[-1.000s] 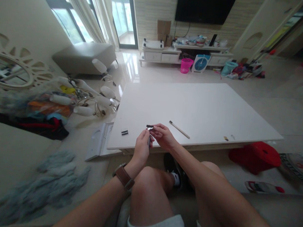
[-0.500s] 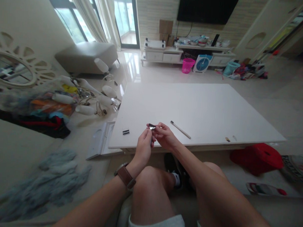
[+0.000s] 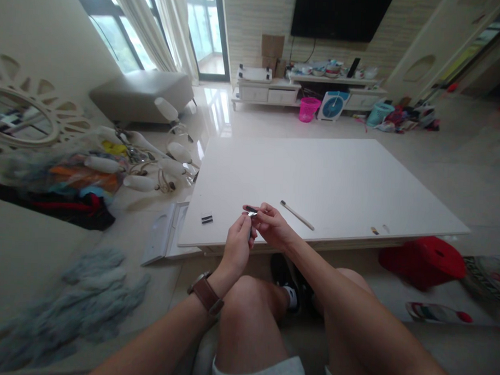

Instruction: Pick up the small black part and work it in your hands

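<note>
Both my hands meet just over the near edge of the low white table [image 3: 336, 179]. My right hand [image 3: 271, 227] pinches a small black and silver part [image 3: 250, 210] at its fingertips. My left hand [image 3: 236, 247], with a brown watch strap on the wrist, is closed around a thin dark tool whose tip points up at that part. Another small black piece [image 3: 207, 219] lies on the table to the left of my hands. A thin pale stick [image 3: 297, 215] lies to their right.
Two tiny bits [image 3: 373, 230] lie near the table's front right edge. A red stool [image 3: 423, 260] stands on the floor at the right. A white panel [image 3: 163, 232] leans at the table's left, beyond it lamp shades [image 3: 142, 167] and clutter. My knees are below.
My hands have stayed together at the table edge, shifting only slightly. The dark part at my right fingertips has turned a little.
</note>
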